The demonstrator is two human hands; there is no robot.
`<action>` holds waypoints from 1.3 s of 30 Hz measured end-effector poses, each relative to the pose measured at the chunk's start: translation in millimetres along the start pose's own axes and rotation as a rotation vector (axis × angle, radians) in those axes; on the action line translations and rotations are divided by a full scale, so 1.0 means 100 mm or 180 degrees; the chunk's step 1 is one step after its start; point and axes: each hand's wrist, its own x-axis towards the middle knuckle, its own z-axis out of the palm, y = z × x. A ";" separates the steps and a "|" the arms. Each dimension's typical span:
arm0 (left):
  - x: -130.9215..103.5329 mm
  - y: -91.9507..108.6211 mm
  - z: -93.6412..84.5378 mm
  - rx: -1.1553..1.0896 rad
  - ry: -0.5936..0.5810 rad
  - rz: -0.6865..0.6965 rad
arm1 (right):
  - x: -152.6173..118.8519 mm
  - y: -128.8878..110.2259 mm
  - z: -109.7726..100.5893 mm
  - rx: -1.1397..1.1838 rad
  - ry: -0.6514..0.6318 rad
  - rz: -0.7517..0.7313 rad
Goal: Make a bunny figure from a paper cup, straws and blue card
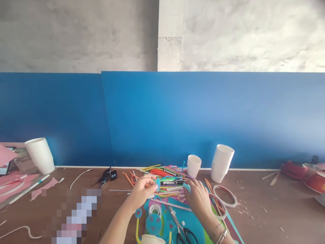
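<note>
From the head view, my left hand (141,191) pinches a small teal foam piece (157,184) between thumb and fingertips, closed on it and held just above the worktop (266,203). My right hand (199,200) lies to its right, fingers curled onto a second teal scrap (187,187) at its far left tip; I cannot tell whether it grips or only touches it. The two pieces face each other across a short gap, mine on the left slightly farther off. Between and beyond them lies the heap of coloured straws (167,174), long axes running left to right. Scissors (181,228) rest nearer me, a tape roll (155,210) beside them.
</note>
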 end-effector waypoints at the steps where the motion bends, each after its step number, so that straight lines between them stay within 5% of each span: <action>1: -0.01 0.01 0.01 0.0057 -0.0044 0.0075 | 0.00 -0.11 -0.01 0.0403 -0.0043 -0.0043; 5: -0.01 0.04 0.08 0.0243 -0.0190 0.0195 | 0.02 -0.58 0.01 0.2390 -0.1207 0.0067; 10: -0.03 0.00 0.00 0.0633 -0.0202 0.0147 | 0.07 -0.73 0.17 0.2543 -0.1020 0.0204; 15: -0.12 -0.08 -0.19 0.1881 -0.0676 -0.1090 | 0.04 -0.59 0.38 0.2640 -0.1119 0.0393; 18: -0.12 -0.16 -0.15 0.2057 -0.0910 -0.1378 | -0.03 -0.57 0.50 0.2659 -0.1221 0.0467; 25: -0.07 -0.26 -0.01 0.1739 -0.0873 -0.1171 | -0.08 -0.55 0.59 0.2600 -0.1322 0.0502; 39: -0.10 -0.11 0.03 0.1233 -0.0829 -0.0956 | -0.09 -0.56 0.58 0.2745 -0.1312 0.0507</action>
